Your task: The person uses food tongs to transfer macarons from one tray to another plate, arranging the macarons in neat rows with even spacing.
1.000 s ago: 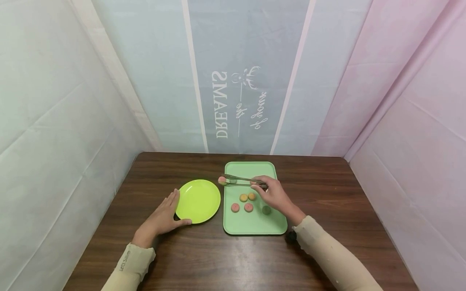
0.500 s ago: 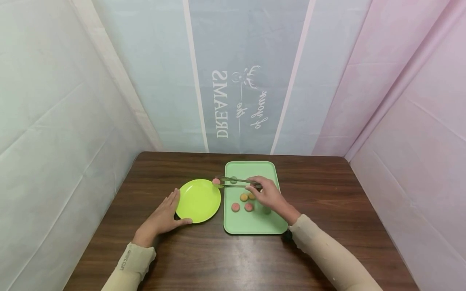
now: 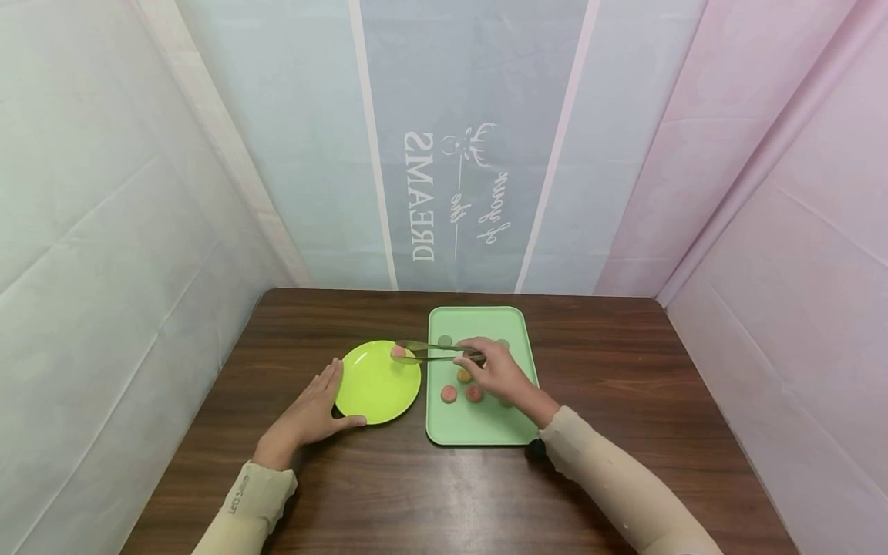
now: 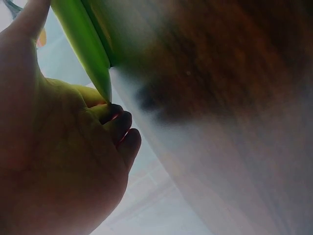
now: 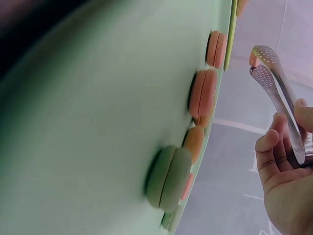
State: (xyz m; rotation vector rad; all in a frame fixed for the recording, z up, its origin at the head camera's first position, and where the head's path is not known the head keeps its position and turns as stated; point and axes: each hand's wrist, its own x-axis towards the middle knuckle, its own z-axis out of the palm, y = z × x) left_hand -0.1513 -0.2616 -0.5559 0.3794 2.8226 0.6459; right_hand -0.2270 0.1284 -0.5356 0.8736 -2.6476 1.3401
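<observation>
My right hand (image 3: 498,371) holds metal tongs (image 3: 425,346), whose perforated tips pinch a pink macaron (image 3: 398,351) over the far right part of the yellow-green plate (image 3: 377,389). In the right wrist view, that macaron shows small between the tips of the tongs, and the fingers wrap the handles. My left hand (image 3: 308,412) rests at the plate's left side, fingers straight along the rim and thumb spread at the near edge. The light green tray (image 3: 479,432) holds pink macarons (image 3: 449,394), a yellow macaron (image 3: 464,376) and green macarons (image 5: 168,178). My right hand partly hides some of them.
Plate and tray stand side by side on a dark wooden table (image 3: 361,493), a narrow gap between them. A fabric backdrop (image 3: 312,154) with printed lettering rises behind the table, and pale cloth walls stand on both sides.
My right hand has moved left with the tongs, carrying the pink macaron from the tray's left edge to over the plate. My left hand has stayed at the plate's rim.
</observation>
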